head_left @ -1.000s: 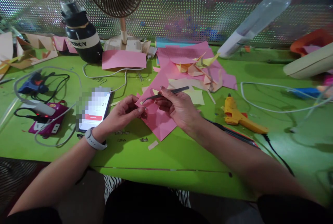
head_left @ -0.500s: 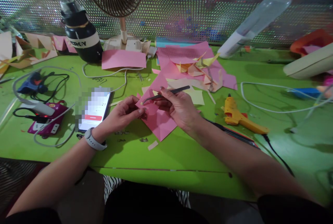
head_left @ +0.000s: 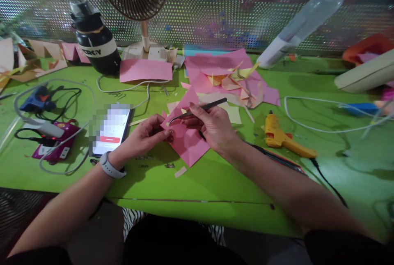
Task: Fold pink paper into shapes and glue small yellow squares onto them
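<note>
From where I stand, taking twelve as straight across the green table from the worker, the folded pink paper sits mid-table, right in front of them. It runs long from twelve to six, one sharp corner aimed at six. The dark tweezers slant across it, slim tip towards nine and slightly eight, blunt end between two and three. A tiny pale piece shows by the tip, on the paper's left part; I can't tell if the tweezers grip it.

The left hand is nearly closed, thumb and forefinger pinching the paper's nine o'clock edge, other fingers curled. The right hand is half curled, thumb pressing the tweezers from above against fingers beneath, like a pen.

Around the paper, a lit phone lies at nine, a yellow glue gun at three, a heap of folded scraps near one. A pale slip rests just beside the bottom corner, towards seven.
</note>
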`<state>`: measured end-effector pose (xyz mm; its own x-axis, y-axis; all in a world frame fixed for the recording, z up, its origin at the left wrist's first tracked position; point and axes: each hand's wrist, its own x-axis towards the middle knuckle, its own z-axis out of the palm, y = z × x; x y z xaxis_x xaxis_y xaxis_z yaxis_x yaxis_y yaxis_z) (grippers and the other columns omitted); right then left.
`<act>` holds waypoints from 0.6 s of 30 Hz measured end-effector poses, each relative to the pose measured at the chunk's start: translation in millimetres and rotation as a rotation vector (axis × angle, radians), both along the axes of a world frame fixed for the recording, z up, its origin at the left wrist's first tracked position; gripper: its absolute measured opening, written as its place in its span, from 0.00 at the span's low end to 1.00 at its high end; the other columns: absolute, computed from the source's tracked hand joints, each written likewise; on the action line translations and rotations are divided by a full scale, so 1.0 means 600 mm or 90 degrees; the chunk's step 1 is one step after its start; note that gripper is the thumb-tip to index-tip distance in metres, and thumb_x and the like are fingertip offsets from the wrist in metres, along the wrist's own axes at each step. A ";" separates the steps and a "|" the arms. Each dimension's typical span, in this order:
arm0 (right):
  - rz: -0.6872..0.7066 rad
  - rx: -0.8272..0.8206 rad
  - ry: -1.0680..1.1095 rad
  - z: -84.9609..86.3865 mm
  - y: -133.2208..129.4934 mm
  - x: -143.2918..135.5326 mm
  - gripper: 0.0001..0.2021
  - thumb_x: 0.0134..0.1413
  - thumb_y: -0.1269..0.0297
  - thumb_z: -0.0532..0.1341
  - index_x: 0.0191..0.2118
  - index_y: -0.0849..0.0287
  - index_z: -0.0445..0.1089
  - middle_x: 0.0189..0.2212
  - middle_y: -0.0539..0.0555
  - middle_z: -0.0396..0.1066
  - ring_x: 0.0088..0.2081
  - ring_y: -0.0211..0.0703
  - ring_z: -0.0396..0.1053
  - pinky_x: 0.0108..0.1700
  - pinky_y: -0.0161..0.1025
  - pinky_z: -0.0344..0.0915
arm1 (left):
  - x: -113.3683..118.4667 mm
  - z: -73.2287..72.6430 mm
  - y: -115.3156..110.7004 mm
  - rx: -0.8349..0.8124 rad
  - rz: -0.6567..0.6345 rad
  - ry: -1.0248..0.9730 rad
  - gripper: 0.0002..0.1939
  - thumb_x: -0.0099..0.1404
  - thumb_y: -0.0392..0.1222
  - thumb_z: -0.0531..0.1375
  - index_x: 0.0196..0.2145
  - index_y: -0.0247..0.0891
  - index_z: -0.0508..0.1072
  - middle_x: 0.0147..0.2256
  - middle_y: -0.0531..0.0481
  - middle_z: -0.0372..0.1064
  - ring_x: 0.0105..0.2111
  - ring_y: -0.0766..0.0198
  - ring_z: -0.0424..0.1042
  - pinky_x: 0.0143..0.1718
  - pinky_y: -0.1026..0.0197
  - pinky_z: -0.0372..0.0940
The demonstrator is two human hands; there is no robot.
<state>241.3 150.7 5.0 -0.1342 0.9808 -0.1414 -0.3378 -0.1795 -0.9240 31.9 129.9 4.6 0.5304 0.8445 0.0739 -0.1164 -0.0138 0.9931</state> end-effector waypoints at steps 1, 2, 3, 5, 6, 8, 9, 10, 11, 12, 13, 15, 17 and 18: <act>0.003 0.002 -0.003 0.000 0.000 0.001 0.14 0.46 0.54 0.73 0.35 0.59 0.78 0.27 0.53 0.80 0.29 0.41 0.79 0.32 0.35 0.77 | 0.000 0.001 0.000 0.003 0.000 0.006 0.06 0.68 0.39 0.62 0.39 0.35 0.68 0.33 0.50 0.74 0.34 0.69 0.74 0.40 0.65 0.68; 0.004 0.004 -0.006 0.000 0.001 0.001 0.14 0.46 0.54 0.72 0.35 0.59 0.78 0.27 0.53 0.80 0.29 0.41 0.79 0.32 0.35 0.77 | 0.000 0.001 -0.001 0.006 0.001 0.013 0.06 0.68 0.39 0.62 0.39 0.35 0.68 0.33 0.50 0.74 0.34 0.68 0.73 0.39 0.64 0.68; 0.007 0.005 -0.010 0.000 0.001 0.002 0.14 0.46 0.53 0.72 0.35 0.59 0.78 0.27 0.53 0.80 0.28 0.41 0.79 0.32 0.35 0.77 | 0.000 0.002 -0.001 0.007 0.002 0.020 0.06 0.68 0.39 0.62 0.39 0.35 0.68 0.33 0.50 0.73 0.34 0.68 0.73 0.39 0.64 0.68; 0.015 0.009 -0.012 0.001 0.001 0.003 0.14 0.47 0.53 0.72 0.34 0.59 0.78 0.27 0.53 0.80 0.28 0.41 0.79 0.32 0.34 0.77 | 0.000 0.003 -0.002 0.009 0.002 0.029 0.06 0.68 0.40 0.62 0.39 0.35 0.68 0.33 0.50 0.73 0.34 0.68 0.73 0.39 0.64 0.68; 0.019 0.012 -0.012 0.001 0.001 0.003 0.14 0.48 0.54 0.72 0.34 0.59 0.78 0.27 0.53 0.80 0.28 0.40 0.79 0.31 0.34 0.77 | 0.000 0.003 -0.002 0.008 0.001 0.032 0.06 0.68 0.40 0.62 0.39 0.35 0.68 0.33 0.50 0.73 0.34 0.68 0.73 0.39 0.63 0.68; 0.021 0.017 -0.014 0.003 0.000 0.003 0.13 0.48 0.54 0.71 0.35 0.58 0.78 0.28 0.53 0.80 0.27 0.40 0.79 0.31 0.33 0.77 | 0.000 0.004 -0.002 0.007 -0.001 0.036 0.07 0.68 0.40 0.62 0.39 0.36 0.68 0.33 0.50 0.73 0.34 0.67 0.73 0.39 0.63 0.67; 0.019 0.018 -0.017 0.005 0.000 0.003 0.13 0.48 0.54 0.71 0.35 0.58 0.78 0.28 0.52 0.80 0.27 0.40 0.79 0.30 0.33 0.77 | 0.000 0.004 -0.001 0.007 -0.001 0.038 0.07 0.68 0.40 0.62 0.39 0.36 0.68 0.33 0.50 0.73 0.34 0.67 0.73 0.39 0.63 0.67; 0.015 0.018 -0.023 0.007 0.000 0.003 0.13 0.48 0.54 0.72 0.34 0.58 0.78 0.27 0.52 0.80 0.27 0.40 0.79 0.30 0.33 0.77 | 0.000 0.004 -0.001 0.006 0.000 0.041 0.07 0.68 0.40 0.62 0.39 0.36 0.68 0.33 0.50 0.73 0.34 0.67 0.72 0.39 0.63 0.67; 0.010 0.018 -0.030 0.009 -0.001 0.002 0.13 0.47 0.54 0.72 0.34 0.58 0.78 0.27 0.52 0.80 0.26 0.40 0.79 0.30 0.33 0.77 | 0.000 0.004 -0.001 0.006 0.000 0.043 0.07 0.68 0.40 0.62 0.39 0.36 0.68 0.33 0.50 0.73 0.34 0.67 0.72 0.39 0.63 0.67; 0.006 0.019 -0.036 0.011 -0.001 0.002 0.13 0.47 0.54 0.72 0.33 0.58 0.77 0.27 0.52 0.80 0.26 0.40 0.79 0.30 0.34 0.77 | 0.000 0.004 -0.001 0.006 0.000 0.044 0.07 0.68 0.40 0.62 0.38 0.36 0.68 0.33 0.50 0.72 0.34 0.67 0.72 0.38 0.63 0.67; 0.002 0.022 -0.039 0.012 -0.001 0.002 0.13 0.47 0.54 0.72 0.33 0.58 0.77 0.27 0.52 0.80 0.27 0.41 0.79 0.30 0.34 0.77 | 0.000 0.004 0.000 0.007 0.000 0.045 0.07 0.68 0.41 0.62 0.38 0.36 0.68 0.33 0.50 0.72 0.33 0.67 0.72 0.38 0.63 0.67; -0.002 0.028 -0.039 0.014 -0.001 0.001 0.13 0.47 0.54 0.72 0.32 0.58 0.77 0.27 0.52 0.79 0.27 0.41 0.79 0.30 0.35 0.77 | 0.000 0.004 0.000 0.008 -0.002 0.047 0.07 0.67 0.41 0.63 0.38 0.36 0.68 0.33 0.50 0.72 0.33 0.68 0.72 0.37 0.64 0.66; 0.003 0.031 -0.035 0.015 -0.001 0.001 0.13 0.47 0.54 0.72 0.32 0.58 0.77 0.26 0.52 0.79 0.27 0.42 0.79 0.30 0.35 0.78 | 0.000 0.004 -0.001 0.006 -0.005 0.045 0.07 0.67 0.40 0.63 0.39 0.35 0.68 0.33 0.50 0.72 0.33 0.68 0.71 0.37 0.64 0.66; 0.006 0.033 -0.032 0.015 -0.001 0.001 0.13 0.47 0.54 0.72 0.32 0.58 0.77 0.26 0.52 0.79 0.27 0.41 0.79 0.30 0.35 0.78 | 0.000 0.004 -0.001 0.003 -0.006 0.043 0.07 0.67 0.40 0.63 0.39 0.35 0.68 0.33 0.50 0.72 0.33 0.68 0.71 0.37 0.64 0.66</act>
<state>241.7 149.9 13.8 -0.1371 0.9857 -0.0977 -0.2889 -0.1341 -0.9479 31.9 129.3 7.3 0.5416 0.8396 0.0417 -0.0488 -0.0182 0.9986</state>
